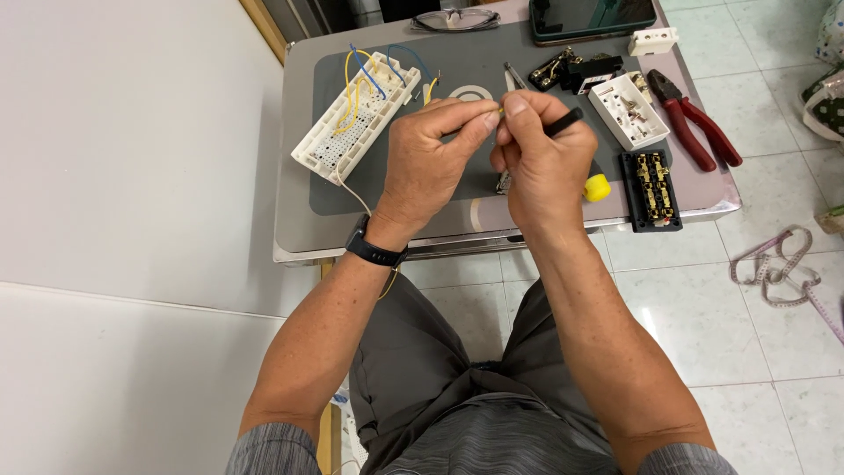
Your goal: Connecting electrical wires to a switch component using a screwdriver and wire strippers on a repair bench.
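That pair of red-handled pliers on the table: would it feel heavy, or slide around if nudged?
The pliers look like solid metal with thick red handles, so probably heavy for their size. Lying flat on the smooth table, they would likely slide rather than roll.

The hands (492, 149) hide most of a thin yellow piece (500, 112), perhaps a wire.

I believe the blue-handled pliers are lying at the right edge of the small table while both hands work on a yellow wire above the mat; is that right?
Not quite: the pliers have red handles, not blue. The head view shows them lying at the right edge of the small table, while the left hand and right hand meet over the grey mat, pinching a thin yellow wire.
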